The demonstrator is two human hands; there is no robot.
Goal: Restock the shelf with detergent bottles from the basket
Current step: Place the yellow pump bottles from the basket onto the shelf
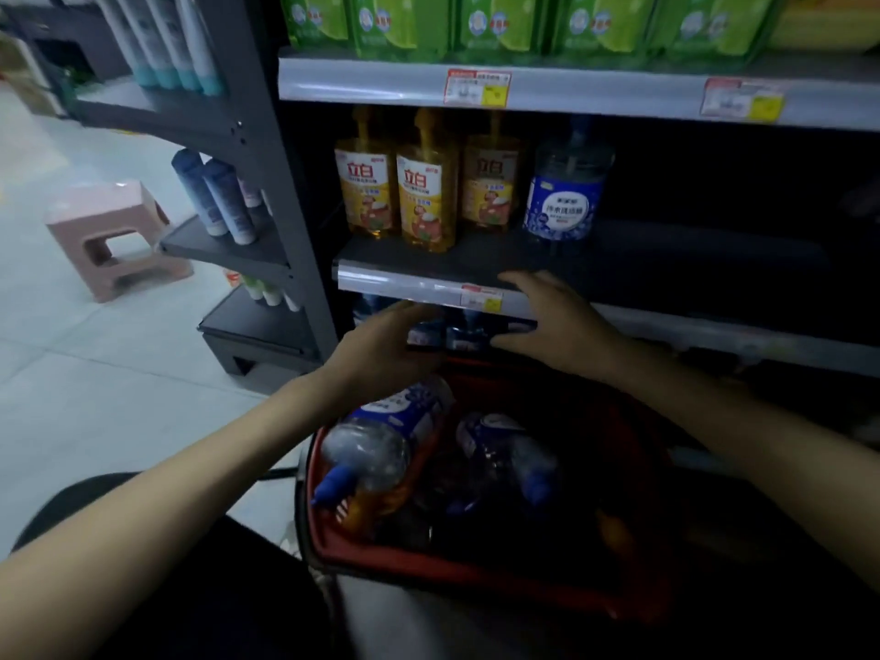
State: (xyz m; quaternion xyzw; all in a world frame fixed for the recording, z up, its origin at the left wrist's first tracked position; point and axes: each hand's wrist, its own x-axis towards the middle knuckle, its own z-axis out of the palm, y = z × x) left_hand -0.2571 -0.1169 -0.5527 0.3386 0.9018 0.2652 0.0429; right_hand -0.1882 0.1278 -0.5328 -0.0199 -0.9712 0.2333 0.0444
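Bottles on the dim lower shelf [714, 340] are barely visible behind both hands. Left hand [381, 345] and right hand [557, 321] spread wide, empty, above the red basket [428, 571] at 6 o'clock, where clear blue-capped bottles [376, 450] lie.

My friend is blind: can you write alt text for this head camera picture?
Two empty hands, left hand and right hand, reach over a red basket of blue-labelled bottles toward a dim shelf holding yellow bottles.

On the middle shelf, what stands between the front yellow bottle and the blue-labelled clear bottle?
One more yellow bottle, set further back, as the head view shows.
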